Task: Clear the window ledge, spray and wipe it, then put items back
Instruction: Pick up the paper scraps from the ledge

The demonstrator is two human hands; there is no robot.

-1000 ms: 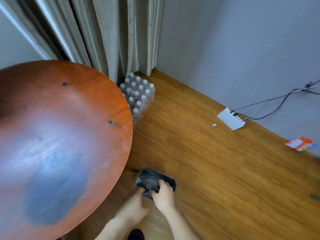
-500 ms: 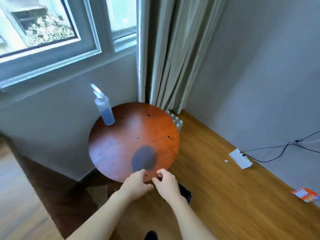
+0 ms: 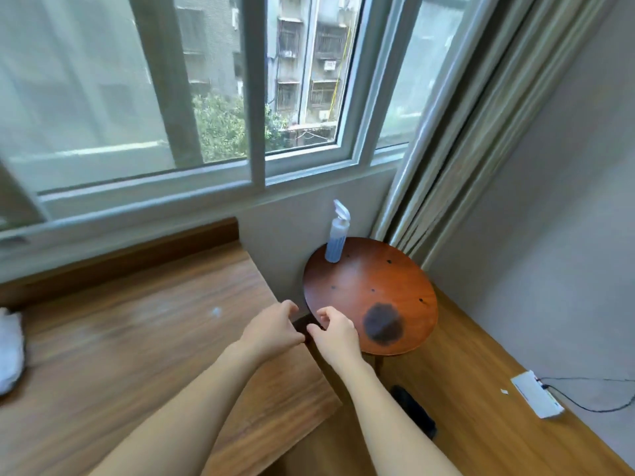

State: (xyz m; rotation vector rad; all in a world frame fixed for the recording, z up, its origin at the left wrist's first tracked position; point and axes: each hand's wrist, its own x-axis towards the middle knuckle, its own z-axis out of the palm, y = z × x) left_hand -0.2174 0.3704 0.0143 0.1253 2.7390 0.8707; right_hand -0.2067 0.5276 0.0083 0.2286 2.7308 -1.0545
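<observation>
Where the window fills the upper part of the view, a broad wooden ledge runs beneath it, ending at its right edge beside a round reddish table. A grey curtain hangs in the corner behind the table. On the table's far edge, close to the wall, a spray bottle stands upright; a dark patch marks the near side of the tabletop. A white cloth lies at the left edge of the ledge. The left hand and right hand are held close together over the right edge of the ledge, fingers curled, with a small dark object between them; whether either hand grips it cannot be told. On the floor to the right lies a white box with a cable.
</observation>
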